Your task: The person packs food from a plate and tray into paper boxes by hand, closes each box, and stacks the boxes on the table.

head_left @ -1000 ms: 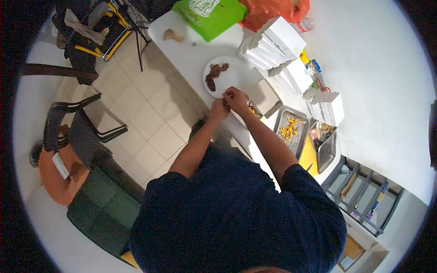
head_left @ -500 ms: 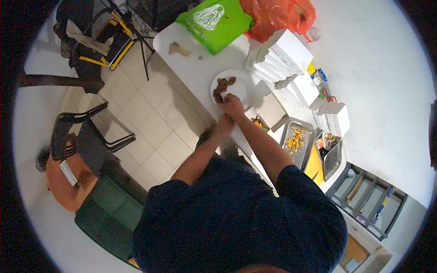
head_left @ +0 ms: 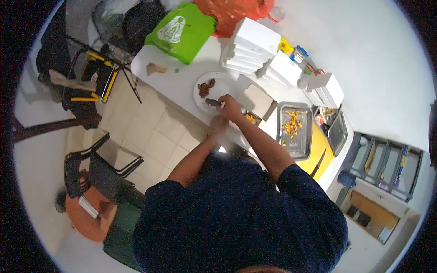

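Fingers [head_left: 222, 98] of the right hand [head_left: 223, 104] are closing together on one end of a dark brown piece [head_left: 213, 102], and a small white bit is showing at the grip. This brown piece is lying across the near side of a white plate [head_left: 224, 86]; whether it is touching the plate or hanging just above, the view is not showing. The left hand [head_left: 219, 122] is hovering by the counter's near edge, just below the right one and blurring, so its fingers' state is impossible to tell.

Brown chunks [head_left: 205, 88] are lying on the plate, toward the counter's left end. Just to the right of the hands, an open carton [head_left: 251, 118] is holding yellow food, its lid [head_left: 259, 101] standing open. Farther right, a metal tray [head_left: 281, 123] is holding yellow strips [head_left: 292, 123]; it is sitting partly over a yellow sheet [head_left: 324, 154], where a long dark object [head_left: 318, 164] is lying near the counter's right end. A second metal container [head_left: 337, 138] is standing beside them, toward the far edge.

White boxes [head_left: 258, 38] are standing in stacks along the far edge of the counter [head_left: 182, 93], with colorful packets [head_left: 299, 54] lying behind them. A green bag [head_left: 193, 34] is lying near the left end, a red bag [head_left: 232, 13] is bunching at the far left corner, and a tan scrap [head_left: 155, 68] is resting near the near left corner.
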{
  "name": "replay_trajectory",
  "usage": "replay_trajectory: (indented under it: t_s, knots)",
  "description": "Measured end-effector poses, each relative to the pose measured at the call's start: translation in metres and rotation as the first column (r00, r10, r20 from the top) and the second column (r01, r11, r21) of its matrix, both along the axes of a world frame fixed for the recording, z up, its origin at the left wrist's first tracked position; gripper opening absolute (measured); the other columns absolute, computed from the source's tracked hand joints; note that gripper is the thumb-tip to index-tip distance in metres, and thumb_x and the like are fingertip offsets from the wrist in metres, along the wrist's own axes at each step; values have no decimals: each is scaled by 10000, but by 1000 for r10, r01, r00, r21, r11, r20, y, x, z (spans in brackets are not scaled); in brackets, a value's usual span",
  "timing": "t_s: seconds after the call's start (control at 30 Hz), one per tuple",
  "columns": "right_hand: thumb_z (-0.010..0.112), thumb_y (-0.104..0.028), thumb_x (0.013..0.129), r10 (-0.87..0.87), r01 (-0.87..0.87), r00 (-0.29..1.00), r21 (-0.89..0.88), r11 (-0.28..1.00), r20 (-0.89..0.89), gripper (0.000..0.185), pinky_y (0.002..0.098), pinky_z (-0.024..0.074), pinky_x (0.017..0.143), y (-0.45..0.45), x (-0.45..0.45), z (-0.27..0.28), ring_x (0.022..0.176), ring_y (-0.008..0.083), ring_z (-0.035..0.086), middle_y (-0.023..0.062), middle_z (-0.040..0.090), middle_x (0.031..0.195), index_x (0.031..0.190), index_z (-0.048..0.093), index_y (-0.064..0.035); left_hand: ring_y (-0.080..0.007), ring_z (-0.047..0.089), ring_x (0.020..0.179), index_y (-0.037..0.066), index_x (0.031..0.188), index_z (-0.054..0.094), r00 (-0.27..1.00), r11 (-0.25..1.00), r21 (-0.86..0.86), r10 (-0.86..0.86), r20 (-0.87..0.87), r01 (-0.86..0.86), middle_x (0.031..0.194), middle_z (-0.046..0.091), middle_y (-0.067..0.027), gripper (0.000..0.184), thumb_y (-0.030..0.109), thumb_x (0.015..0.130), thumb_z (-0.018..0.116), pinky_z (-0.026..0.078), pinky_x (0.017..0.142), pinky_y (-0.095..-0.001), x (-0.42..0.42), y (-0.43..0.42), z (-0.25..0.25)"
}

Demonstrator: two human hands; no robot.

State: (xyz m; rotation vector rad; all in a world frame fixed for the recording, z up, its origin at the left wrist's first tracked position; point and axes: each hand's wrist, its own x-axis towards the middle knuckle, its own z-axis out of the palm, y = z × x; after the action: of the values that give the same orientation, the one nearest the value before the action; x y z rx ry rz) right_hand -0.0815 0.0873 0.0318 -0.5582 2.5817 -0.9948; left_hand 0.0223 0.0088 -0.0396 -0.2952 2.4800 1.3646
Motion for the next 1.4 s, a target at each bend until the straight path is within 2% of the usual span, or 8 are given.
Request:
replay_trajectory:
  t_s: [0.1,0.4,0.57,0.7,0.83,1.1,1.2,1.4]
  knots:
    - [702,-157,712,-102,106,992,-49,993,78,283,373,510,708,27,4,-9,765,289,629,152,577,965,944,631,-10,-377,580,938,52,1093,586,938,991,88,-62,-342,98,1016,624,-199,286,220,868,538,452,801,-475,-3,-7,24]
    - [725,-126,722,-275,273,961,-129,953,0,297,327,522,685,96,42,11,734,241,634,137,601,970,967,633,15,-405,584,888,71,1172,565,922,993,29,-99,-373,118,945,609,-224,324,149,858,544,463,766,-471,0,12,18]
    - [740,-127,735,-386,461,873,-244,853,300,303,321,515,677,137,70,20,771,208,642,142,639,987,958,610,32,-361,598,770,52,1204,540,965,981,-7,-193,-176,195,880,603,-202,370,176,856,564,471,728,-446,1,22,35]
    - [689,-86,781,-387,415,910,-328,849,149,268,317,527,694,172,90,6,778,206,638,139,638,998,1015,599,9,-351,580,760,26,1213,517,964,963,64,-256,-72,261,865,583,-182,417,191,840,597,468,744,-442,3,33,35]
    - [662,-58,800,-445,470,882,-202,859,156,255,308,523,693,193,106,19,774,200,629,138,638,1001,1041,597,-9,-342,544,918,38,1202,524,935,975,-46,-222,-278,218,970,563,-173,457,194,790,648,431,842,-447,7,47,40]
    - [609,-2,828,-355,479,874,-468,743,332,271,265,502,668,216,123,8,729,127,599,59,608,897,1092,553,-28,-310,536,1018,46,1172,560,702,877,-152,-460,-544,456,1082,568,-166,511,169,708,738,432,887,-407,-24,72,88]
    - [593,34,826,-330,459,886,-517,723,325,289,249,499,664,219,126,6,725,103,592,38,595,886,1101,540,-36,-223,603,888,34,1081,623,828,841,164,-439,-349,515,971,626,-123,399,181,735,756,483,783,-341,-32,78,70]
    - [667,-3,793,-342,464,886,-613,639,314,310,254,482,709,217,122,7,791,96,550,8,539,873,1065,528,-54,-113,598,797,63,995,683,915,830,384,-368,-165,403,850,661,-33,289,221,767,761,485,684,-284,-35,79,79]
